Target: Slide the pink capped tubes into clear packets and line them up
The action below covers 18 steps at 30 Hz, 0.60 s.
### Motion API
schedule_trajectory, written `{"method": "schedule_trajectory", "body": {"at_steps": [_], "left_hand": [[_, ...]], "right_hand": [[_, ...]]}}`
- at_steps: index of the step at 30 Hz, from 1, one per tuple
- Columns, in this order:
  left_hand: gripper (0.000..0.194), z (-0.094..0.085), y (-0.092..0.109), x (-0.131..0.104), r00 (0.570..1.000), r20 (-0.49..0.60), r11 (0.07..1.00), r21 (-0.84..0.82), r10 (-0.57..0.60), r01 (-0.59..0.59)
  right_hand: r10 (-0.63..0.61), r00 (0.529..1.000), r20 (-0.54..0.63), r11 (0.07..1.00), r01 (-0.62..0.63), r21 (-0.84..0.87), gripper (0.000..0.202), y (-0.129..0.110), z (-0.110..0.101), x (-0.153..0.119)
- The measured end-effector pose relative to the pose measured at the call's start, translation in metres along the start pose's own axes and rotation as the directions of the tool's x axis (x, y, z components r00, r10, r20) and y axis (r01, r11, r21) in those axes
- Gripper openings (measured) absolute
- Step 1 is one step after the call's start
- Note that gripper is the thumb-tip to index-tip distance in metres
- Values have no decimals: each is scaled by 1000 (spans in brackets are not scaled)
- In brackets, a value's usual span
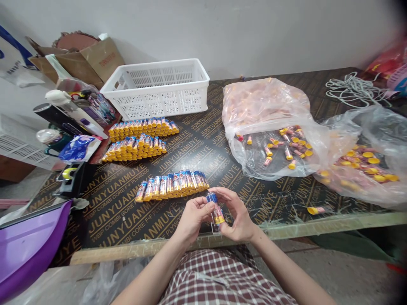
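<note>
Both of my hands hold one small tube (216, 212) with a blue top and a yellow lower end, over the table's front edge. My left hand (197, 216) pinches its upper left side between thumb and fingers. Curled around the right side is my right hand (237, 216), its thumb near the yellow end. Just beyond them, a row of blue-and-yellow tubes (171, 184) lies on the dark printed board (203, 148). Two stacked piles of like tubes, a nearer one (135, 148) and a farther one (143, 128), lie farther left.
A white basket (162, 91) stands at the back. Clear bags (267, 106) with yellow-capped pieces lie right; one loose piece (316, 210) lies near the front edge. A black tape dispenser (74, 180) and purple dustpan (32, 250) are left. White cord (354, 91) lies back right.
</note>
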<state>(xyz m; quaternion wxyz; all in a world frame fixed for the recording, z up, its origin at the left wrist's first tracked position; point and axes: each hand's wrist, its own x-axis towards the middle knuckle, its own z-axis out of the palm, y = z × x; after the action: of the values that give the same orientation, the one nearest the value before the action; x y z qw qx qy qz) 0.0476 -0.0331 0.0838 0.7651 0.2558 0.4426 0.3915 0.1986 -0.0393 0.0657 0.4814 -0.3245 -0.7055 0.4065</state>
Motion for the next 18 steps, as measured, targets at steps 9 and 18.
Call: {"method": "schedule_trajectory", "body": {"at_steps": [9,18], "left_hand": [[39,-28,40,9,977,-78,940,299,197,-165],[51,-73,96,39,801,-120,256,966,587,-43]], "right_hand": [[84,996,-4,995,-84,-53,92,10,-9,8],[244,965,-100,948,-259,-184,74,33,-16,14]]}}
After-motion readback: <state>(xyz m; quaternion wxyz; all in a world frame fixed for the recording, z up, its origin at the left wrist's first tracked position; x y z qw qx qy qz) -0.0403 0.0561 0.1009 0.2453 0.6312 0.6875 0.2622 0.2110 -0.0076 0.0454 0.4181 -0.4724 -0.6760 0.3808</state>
